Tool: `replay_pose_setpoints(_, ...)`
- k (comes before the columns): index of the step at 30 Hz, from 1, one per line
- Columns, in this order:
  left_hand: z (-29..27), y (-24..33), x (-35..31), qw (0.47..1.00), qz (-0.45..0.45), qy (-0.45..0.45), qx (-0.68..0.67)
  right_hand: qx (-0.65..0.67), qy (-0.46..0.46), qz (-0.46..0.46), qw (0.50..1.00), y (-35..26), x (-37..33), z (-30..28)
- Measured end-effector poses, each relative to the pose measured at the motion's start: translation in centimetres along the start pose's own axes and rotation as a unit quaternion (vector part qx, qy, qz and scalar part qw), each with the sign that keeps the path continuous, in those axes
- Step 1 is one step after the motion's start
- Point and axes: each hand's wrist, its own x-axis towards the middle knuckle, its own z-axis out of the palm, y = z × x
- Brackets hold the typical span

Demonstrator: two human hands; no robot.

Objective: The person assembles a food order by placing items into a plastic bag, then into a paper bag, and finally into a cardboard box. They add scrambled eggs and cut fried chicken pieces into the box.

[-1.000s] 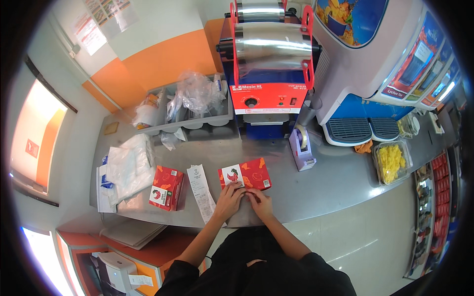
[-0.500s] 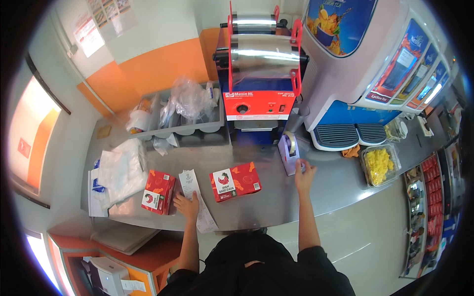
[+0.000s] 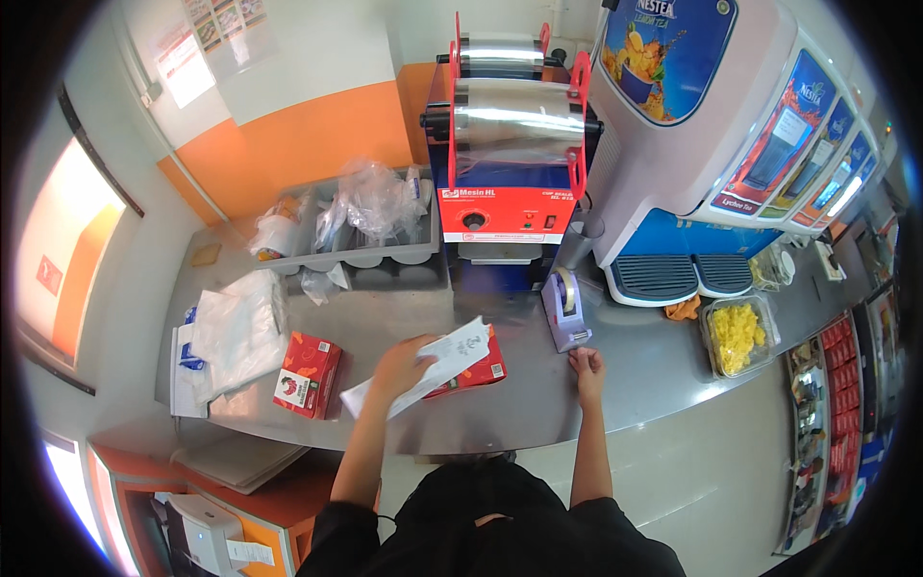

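My left hand (image 3: 397,373) is closed on a long white paper receipt (image 3: 456,356), held slanted over a red food box (image 3: 488,371) and covering most of it. A second red box (image 3: 310,373) with a white label stands to the left of that hand. My right hand (image 3: 587,373) is just in front of the lilac tape dispenser (image 3: 567,332), fingertips pinched together. Whether a bit of tape is between them is too small to tell. The dispenser holds a roll of tape.
Behind stands a red and blue cup sealer (image 3: 510,213). A grey divided bin (image 3: 370,258) and white plastic bags (image 3: 240,332) are to the left. Rightward are a drink dispenser (image 3: 663,236) and a clear tub of yellow food (image 3: 738,337).
The receipt, flat on the counter between the boxes before, is now lifted by my left hand and swung right over the right box. My right hand has come slightly toward me from the tape dispenser.
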Motion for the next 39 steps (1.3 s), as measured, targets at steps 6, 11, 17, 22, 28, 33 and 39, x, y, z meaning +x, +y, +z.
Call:
replay_pose_setpoints(6,5.7,-2.7,3.3,0.974,0.114,0.113,0.162,-0.088,0.065,0.016,0.994,2.6,-0.8,0.0)
replay_pose_setpoints(11,8.3,-4.3,2.2,0.97,0.074,0.14,0.185,-0.164,-0.118,0.079,0.976,-3.1,-6.5,9.6)
replay_pose_setpoints(17,8.5,-4.7,2.2,0.965,0.08,0.164,0.186,-0.614,-0.165,-0.007,0.772,-3.1,-7.4,18.1)
replay_pose_setpoints(22,8.8,-5.4,2.2,0.969,0.064,0.155,0.182,-0.738,-0.192,0.021,0.646,-5.1,-7.2,18.0)
replay_pose_setpoints(28,1.9,-3.5,-1.7,0.952,0.085,0.278,0.1,-0.701,-0.254,0.202,0.635,-1.6,-7.2,15.3)
replay_pose_setpoints(33,-12.9,-18.6,-8.7,0.849,-0.165,0.486,0.123,-0.309,-0.242,0.334,0.857,-0.5,-9.4,15.7)
replay_pose_setpoints(39,-23.4,-39.4,-13.6,0.783,-0.232,0.371,0.442,-0.103,-0.164,0.329,0.924,2.2,-11.1,22.1)
